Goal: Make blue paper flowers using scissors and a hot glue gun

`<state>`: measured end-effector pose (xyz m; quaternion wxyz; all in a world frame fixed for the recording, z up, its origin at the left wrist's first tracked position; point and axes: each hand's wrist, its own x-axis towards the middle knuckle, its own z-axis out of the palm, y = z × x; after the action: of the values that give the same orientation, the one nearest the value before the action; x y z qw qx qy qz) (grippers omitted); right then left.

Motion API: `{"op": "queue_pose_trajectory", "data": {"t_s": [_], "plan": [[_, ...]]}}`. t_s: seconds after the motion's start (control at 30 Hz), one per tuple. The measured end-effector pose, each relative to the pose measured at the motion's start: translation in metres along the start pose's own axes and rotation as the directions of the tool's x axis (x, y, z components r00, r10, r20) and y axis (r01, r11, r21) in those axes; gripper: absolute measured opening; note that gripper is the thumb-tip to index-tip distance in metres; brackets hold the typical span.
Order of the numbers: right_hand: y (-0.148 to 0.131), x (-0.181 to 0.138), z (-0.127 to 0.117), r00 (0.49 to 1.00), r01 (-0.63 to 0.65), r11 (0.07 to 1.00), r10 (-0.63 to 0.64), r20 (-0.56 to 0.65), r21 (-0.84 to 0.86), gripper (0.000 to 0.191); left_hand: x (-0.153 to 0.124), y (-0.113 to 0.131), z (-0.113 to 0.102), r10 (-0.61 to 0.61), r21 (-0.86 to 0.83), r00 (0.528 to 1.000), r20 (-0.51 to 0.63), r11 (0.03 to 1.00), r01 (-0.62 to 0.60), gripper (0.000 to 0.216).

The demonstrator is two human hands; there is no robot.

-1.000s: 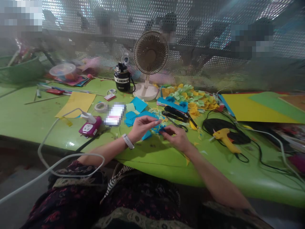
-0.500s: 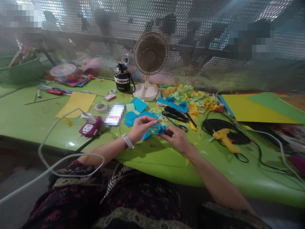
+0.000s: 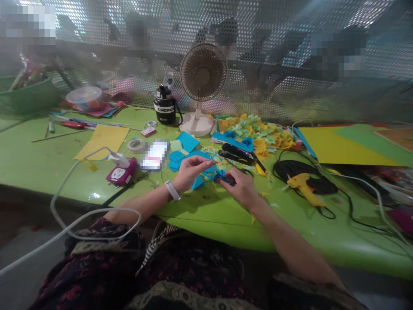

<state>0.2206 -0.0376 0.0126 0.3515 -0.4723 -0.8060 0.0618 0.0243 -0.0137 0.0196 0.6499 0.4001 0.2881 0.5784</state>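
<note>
My right hand [image 3: 241, 186] is closed on a crumpled blue paper piece [image 3: 220, 175], which sticks out to the left of its fingertips. A little to the left, my left hand [image 3: 192, 171] holds thumb and forefinger together in a pinch. Whatever lies between those fingertips is too small to make out. Blue paper sheets [image 3: 178, 160] lie behind the left hand, and a folded blue piece [image 3: 198, 182] sits just below it. Beyond the right hand are a black stapler [image 3: 237, 154] and scissors [image 3: 248, 172], partly hidden.
A fan [image 3: 204, 77], a black jug [image 3: 165, 110] and a heap of yellow and green paper pieces [image 3: 258, 129] stand along the back. On the right lies a yellow glue gun [image 3: 305, 189]. To the left are a phone [image 3: 155, 156], a tape roll [image 3: 136, 145] and a purple power socket [image 3: 120, 173] with a white cable.
My right hand has turned the blue paper piece slightly, showing a different side of it. My left hand stays nearly where it was, still pinched.
</note>
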Motion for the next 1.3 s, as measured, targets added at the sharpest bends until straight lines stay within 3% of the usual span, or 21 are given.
{"op": "queue_pose_trajectory", "data": {"t_s": [0.1, 0.2, 0.3, 0.37, 0.47, 0.57, 0.67, 0.83, 0.93, 1.0, 1.13, 1.2, 1.3], "plan": [[0.001, 0.002, -0.001, 0.999, 0.0, 0.999, -0.002, 0.048, 0.035, 0.044, 0.004, 0.0, -0.004, 0.023, 0.006, 1.0, -0.009, 1.0, -0.023, 0.033], [0.001, 0.005, -0.008, 0.996, -0.089, 0.987, 0.087, 0.016, 0.132, 0.046, 0.008, 0.002, -0.01, 0.047, 0.089, 0.998, 0.038, 0.995, -0.051, 0.032], [0.001, 0.008, -0.019, 0.972, -0.199, 0.936, 0.227, -0.066, 0.292, 0.042, 0.01, 0.006, -0.015, -0.031, 0.272, 0.969, 0.245, 0.962, -0.038, 0.029], [-0.001, 0.01, -0.027, 0.966, -0.221, 0.901, 0.255, -0.043, 0.374, 0.038, 0.009, 0.009, -0.016, -0.137, 0.396, 0.902, 0.408, 0.918, -0.039, 0.027], [-0.006, 0.012, -0.036, 0.966, -0.255, 0.873, 0.208, 0.156, 0.416, 0.031, 0.006, 0.012, -0.016, -0.228, 0.509, 0.805, 0.547, 0.855, -0.103, 0.025], [-0.009, 0.014, -0.043, 0.904, -0.309, 0.859, 0.133, 0.406, 0.408, 0.027, 0.004, 0.015, -0.016, -0.257, 0.556, 0.768, 0.587, 0.818, -0.151, 0.022], [-0.009, 0.015, -0.045, 0.836, -0.319, 0.857, 0.054, 0.545, 0.404, 0.023, 0.005, 0.018, -0.017, -0.294, 0.579, 0.747, 0.596, 0.802, -0.146, 0.02], [-0.009, 0.014, -0.043, 0.8, -0.345, 0.828, 0.013, 0.6, 0.441, 0.024, 0.006, 0.02, -0.016, -0.308, 0.559, 0.745, 0.592, 0.823, -0.103, 0.02], [-0.013, 0.013, -0.037, 0.784, -0.421, 0.753, 0.023, 0.62, 0.505, 0.025, 0.007, 0.019, -0.015, -0.266, 0.488, 0.787, 0.557, 0.872, -0.051, 0.024], [-0.015, 0.012, -0.03, 0.8, -0.505, 0.654, 0.109, 0.59, 0.563, 0.026, 0.007, 0.017, -0.014, -0.215, 0.397, 0.842, 0.495, 0.918, 0.002, 0.032], [-0.017, 0.01, -0.014, 0.807, -0.574, 0.351, 0.398, 0.437, 0.74, 0.029, 0.005, 0.009, -0.011, -0.162, 0.266, 0.941, 0.297, 0.961, 0.081, 0.034], [-0.017, 0.01, -0.008, 0.786, -0.552, 0.23, 0.465, 0.408, 0.801, 0.029, 0.002, 0.004, -0.008, -0.235, 0.253, 0.929, 0.286, 0.954, 0.163, 0.033], [-0.018, 0.011, -0.003, 0.754, -0.545, 0.145, 0.517, 0.407, 0.826, 0.031, -0.005, -0.003, -0.002, -0.33, 0.237, 0.884, 0.332, 0.936, 0.261, 0.035]]}}
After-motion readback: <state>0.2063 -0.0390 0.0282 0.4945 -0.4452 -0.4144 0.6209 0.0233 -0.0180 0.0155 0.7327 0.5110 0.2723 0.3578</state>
